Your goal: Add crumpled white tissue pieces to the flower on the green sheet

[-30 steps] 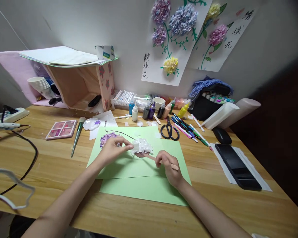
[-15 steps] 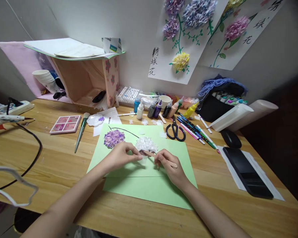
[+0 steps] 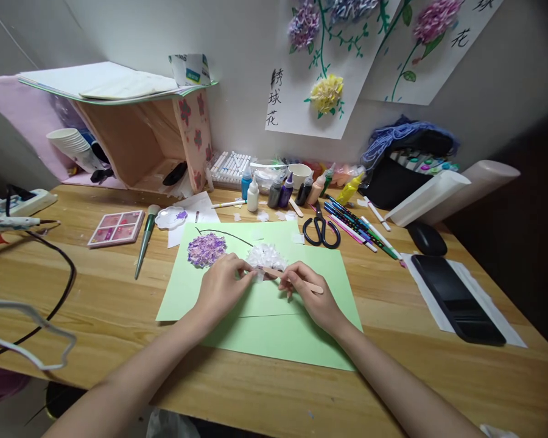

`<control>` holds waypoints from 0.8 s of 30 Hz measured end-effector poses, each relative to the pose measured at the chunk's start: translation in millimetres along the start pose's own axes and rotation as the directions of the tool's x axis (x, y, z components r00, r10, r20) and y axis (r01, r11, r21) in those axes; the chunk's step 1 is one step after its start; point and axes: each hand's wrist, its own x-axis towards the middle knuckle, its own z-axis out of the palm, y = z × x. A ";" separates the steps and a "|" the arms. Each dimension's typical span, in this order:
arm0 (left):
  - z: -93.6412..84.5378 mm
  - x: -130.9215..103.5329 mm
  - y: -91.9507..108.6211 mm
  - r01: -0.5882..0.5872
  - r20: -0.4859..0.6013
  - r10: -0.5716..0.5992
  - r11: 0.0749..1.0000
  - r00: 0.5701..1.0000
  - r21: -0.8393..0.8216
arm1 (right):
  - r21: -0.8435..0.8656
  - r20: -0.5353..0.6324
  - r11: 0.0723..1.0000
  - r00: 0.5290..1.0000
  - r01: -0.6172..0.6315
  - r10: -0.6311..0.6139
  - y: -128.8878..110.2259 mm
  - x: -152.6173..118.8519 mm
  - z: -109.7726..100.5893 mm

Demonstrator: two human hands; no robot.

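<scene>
My right hand (image 3: pixel 308 292) is closed around a wooden craft stick (image 3: pixel 317 288), whose far end lies at the lower edge of a white paper flower (image 3: pixel 265 257). Thumb and forefinger of my left hand (image 3: pixel 223 283) are pinched on a small white paper piece (image 3: pixel 259 277) beside the stick's tip. Both hands are over a green sheet of paper (image 3: pixel 274 333). Left of the white flower is a purple paper flower (image 3: pixel 207 249), and a dark curved stem line (image 3: pixel 226 233) runs above the two. The stick's tip is partly hidden by the flower and fingers.
Paint bottles (image 3: pixel 285 193) stand behind the sheet. Black scissors (image 3: pixel 320 231) and several pens (image 3: pixel 354 225) lie to the right, near a black phone (image 3: pixel 456 298). A makeup brush (image 3: pixel 147 240) and a pink palette (image 3: pixel 116 229) are at left, with a glue gun (image 3: pixel 9 225) beyond.
The camera view has shifted slightly. My left thumb and forefinger have moved up towards the white flower's lower edge with the paper piece. The stick stays in my right hand.
</scene>
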 end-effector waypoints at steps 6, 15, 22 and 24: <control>3.3 2.9 -3.1 -0.052 -0.039 0.054 0.998 0.998 0.033 | 0.000 -0.102 0.995 0.990 0.096 -0.096 2.9 -5.4 -4.6; 3.4 3.9 -2.5 -0.056 -0.037 0.058 0.997 0.998 0.055 | -0.210 0.037 0.967 0.989 0.145 -0.141 0.0 -5.9 0.0; 5.9 3.8 -3.6 -0.065 -0.054 0.068 0.996 0.996 0.066 | -0.237 0.049 0.960 0.989 0.149 -0.141 -0.3 -4.2 0.9; 5.8 4.3 -4.0 -0.058 -0.058 0.061 0.997 0.996 0.055 | -0.237 0.048 0.961 0.990 0.139 -0.131 0.2 -3.6 1.3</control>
